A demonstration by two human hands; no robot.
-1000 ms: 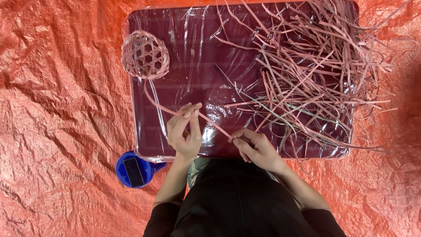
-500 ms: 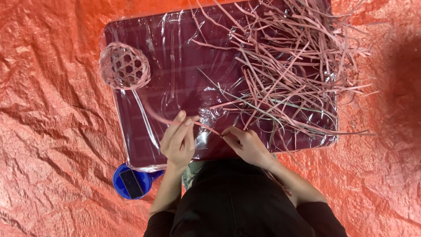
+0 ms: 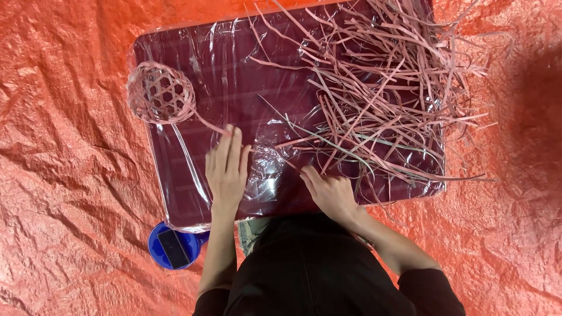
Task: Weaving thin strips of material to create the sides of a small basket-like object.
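An orange tarp covers the floor. At the lower left sits a small round blue tub with a dark rectangular thing lying in it (too small to tell what kind), just off the corner of the board. The board is a dark maroon rectangle wrapped in clear, wrinkled plastic film; no label or sign shows on it.

On the board's left edge rests a small woven ball of open lattice, with one loose pink strip trailing from it toward the left hand. That hand lies flat, fingers together and stretched out, its fingertips touching the end of the strip; it grips nothing. The ball looks light and springy, easily crushed, so it is best held gently around its outside, or led by the trailing strip.

The right hand rests palm down near the board's front edge, fingers loosely spread, at the fringe of the heap of strips and holding none. The strips look thin, stiff and flexible, and tangled; taking one by an end seems easiest.
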